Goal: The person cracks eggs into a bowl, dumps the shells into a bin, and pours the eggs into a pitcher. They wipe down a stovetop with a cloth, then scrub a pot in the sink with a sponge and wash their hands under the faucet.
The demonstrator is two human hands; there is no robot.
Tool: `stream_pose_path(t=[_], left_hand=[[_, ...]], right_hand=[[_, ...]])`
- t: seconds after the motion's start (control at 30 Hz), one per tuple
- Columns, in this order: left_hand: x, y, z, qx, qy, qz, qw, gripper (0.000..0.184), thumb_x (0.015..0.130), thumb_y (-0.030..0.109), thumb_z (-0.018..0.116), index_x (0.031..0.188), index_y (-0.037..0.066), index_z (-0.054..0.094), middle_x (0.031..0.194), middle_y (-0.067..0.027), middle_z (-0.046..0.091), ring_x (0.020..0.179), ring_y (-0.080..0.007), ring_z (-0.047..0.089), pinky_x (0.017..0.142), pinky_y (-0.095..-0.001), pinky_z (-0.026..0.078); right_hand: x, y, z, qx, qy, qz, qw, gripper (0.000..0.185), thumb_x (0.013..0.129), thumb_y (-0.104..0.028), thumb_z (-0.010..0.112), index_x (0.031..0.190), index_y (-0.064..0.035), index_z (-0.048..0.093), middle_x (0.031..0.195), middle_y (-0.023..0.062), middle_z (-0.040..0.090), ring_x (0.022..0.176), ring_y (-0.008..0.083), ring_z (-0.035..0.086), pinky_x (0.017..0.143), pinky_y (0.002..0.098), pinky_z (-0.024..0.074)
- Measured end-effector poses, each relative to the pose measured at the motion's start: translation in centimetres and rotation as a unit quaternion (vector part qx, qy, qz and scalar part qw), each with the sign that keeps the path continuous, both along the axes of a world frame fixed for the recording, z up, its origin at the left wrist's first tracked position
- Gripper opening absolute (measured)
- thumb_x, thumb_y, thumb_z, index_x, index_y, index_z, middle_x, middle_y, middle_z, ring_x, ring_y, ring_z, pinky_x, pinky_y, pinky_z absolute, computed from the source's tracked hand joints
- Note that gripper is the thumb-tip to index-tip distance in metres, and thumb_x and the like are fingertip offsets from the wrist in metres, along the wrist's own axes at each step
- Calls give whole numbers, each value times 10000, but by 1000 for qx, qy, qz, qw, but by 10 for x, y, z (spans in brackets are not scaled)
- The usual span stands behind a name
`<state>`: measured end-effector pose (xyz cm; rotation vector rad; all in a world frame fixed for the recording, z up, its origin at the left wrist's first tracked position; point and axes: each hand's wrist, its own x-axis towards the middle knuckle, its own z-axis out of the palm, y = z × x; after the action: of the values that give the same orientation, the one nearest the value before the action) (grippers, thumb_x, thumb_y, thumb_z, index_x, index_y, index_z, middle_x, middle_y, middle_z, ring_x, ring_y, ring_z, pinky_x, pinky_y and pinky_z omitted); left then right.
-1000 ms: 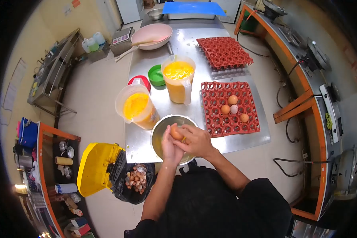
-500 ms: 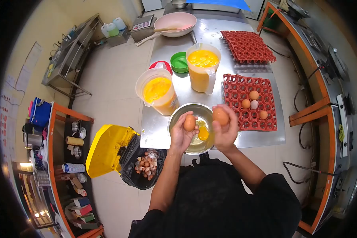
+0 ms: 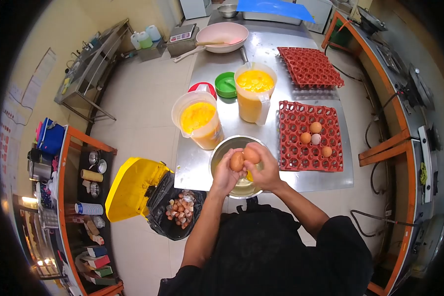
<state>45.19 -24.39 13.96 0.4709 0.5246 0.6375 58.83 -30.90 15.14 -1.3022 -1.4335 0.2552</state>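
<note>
My left hand [image 3: 225, 172] is closed around a brown egg [image 3: 237, 161]. In my right hand [image 3: 265, 170] is another brown egg [image 3: 252, 155], and the two eggs meet or nearly meet above a steel bowl [image 3: 216, 154]. Part of a yellow yolk [image 3: 249, 176] shows in the bowl beneath my fingers. Right of the bowl, a red egg tray [image 3: 287, 135] bears several eggs. Beyond the bowl stand two plastic jugs of yellow egg, a left jug [image 3: 212, 137] and a right jug [image 3: 251, 107].
An open yellow bin [image 3: 128, 192] with a black bag of eggshells [image 3: 181, 209] stands left of the table. More red trays [image 3: 311, 66] lie farther back. A green bowl [image 3: 225, 85], a red lid [image 3: 202, 88] and a pink pan [image 3: 222, 34] sit behind the jugs.
My right hand has moved left and brought its egg against or close to the egg in my left hand. The view has shifted slightly.
</note>
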Motion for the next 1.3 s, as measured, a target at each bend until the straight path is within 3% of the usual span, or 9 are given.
stream_pose_path(t=[0.2, 0.4, 0.63, 0.73, 0.83, 0.93, 1.03, 1.07, 1.3], left_hand=[[-7, 7, 1, 107, 89, -48, 989, 411, 855, 66, 460, 1256, 21, 380, 1166, -133, 491, 634, -179, 554, 546, -263, 482], [-9, 22, 4, 218, 166, -187, 943, 571, 846, 105, 456, 1361, 74, 210, 1277, -135, 436, 568, -159, 541, 408, -265, 447], [-8, 55, 1, 207, 190, -333, 900, 554, 783, 96, 493, 1322, 69, 364, 852, -70, 559, 515, -77, 502, 394, -224, 427], [-12, 60, 19, 337, 342, -413, 774, 584, 756, 92, 491, 1327, 25, 388, 907, -145, 603, 674, -188, 615, 580, -289, 523], [-18, 64, -19, 675, 390, -259, 570, 608, 725, 146, 541, 1291, -39, 419, 1219, -294, 501, 1182, -400, 458, 1000, -396, 370], [-7, 42, 26, 599, 429, -210, 643, 670, 672, 137, 678, 1278, -10, 435, 1140, -255, 538, 1081, -382, 519, 953, -381, 409], [10, 26, 43, 682, 347, -126, 632, 625, 679, 102, 701, 1248, 4, 460, 1067, -201, 565, 961, -337, 563, 879, -383, 441], [11, 28, 36, 762, 300, -69, 570, 593, 682, 90, 704, 1222, 1, 479, 1058, -187, 572, 939, -318, 570, 858, -382, 448], [8, 39, 14, 694, 281, -135, 649, 341, 742, 31, 628, 1063, -22, 524, 936, -119, 583, 846, -201, 568, 782, -310, 453]], right_hand=[[29, 9, -18, -236, 374, 123, 888, 161, 815, -36, 604, 968, 8, 580, 829, 24, 588, 706, 72, 531, 632, 216, 447], [41, 33, -6, -378, 236, 328, 833, 314, 834, -242, 681, 1064, -30, 656, 852, 17, 651, 690, 54, 552, 576, 200, 443], [61, 70, -37, -423, 129, 372, 816, 315, 738, -141, 682, 1025, -15, 663, 700, 25, 628, 550, 76, 533, 484, 211, 439], [69, 69, -31, -352, -79, 330, 873, 343, 697, -227, 697, 996, -61, 675, 725, 94, 664, 596, 194, 616, 554, 303, 495], [67, 59, -15, -372, -261, 215, 864, 341, 694, -341, 686, 934, -99, 670, 799, 155, 664, 748, 326, 648, 678, 423, 503], [65, 46, -21, -320, -111, 142, 930, 338, 716, -371, 678, 899, -87, 686, 828, 150, 672, 757, 320, 649, 689, 399, 503], [55, 35, -24, -299, 167, 180, 922, 301, 866, -332, 609, 812, -53, 707, 663, 36, 657, 587, 70, 560, 550, 253, 456], [52, 25, -8, -326, 208, 190, 903, 357, 880, -362, 593, 797, -32, 702, 622, 27, 623, 555, 69, 539, 514, 240, 433], [35, 1, -24, -267, 294, 140, 907, 528, 894, -487, 529, 651, -27, 622, 518, 23, 532, 419, 97, 483, 402, 256, 384]])
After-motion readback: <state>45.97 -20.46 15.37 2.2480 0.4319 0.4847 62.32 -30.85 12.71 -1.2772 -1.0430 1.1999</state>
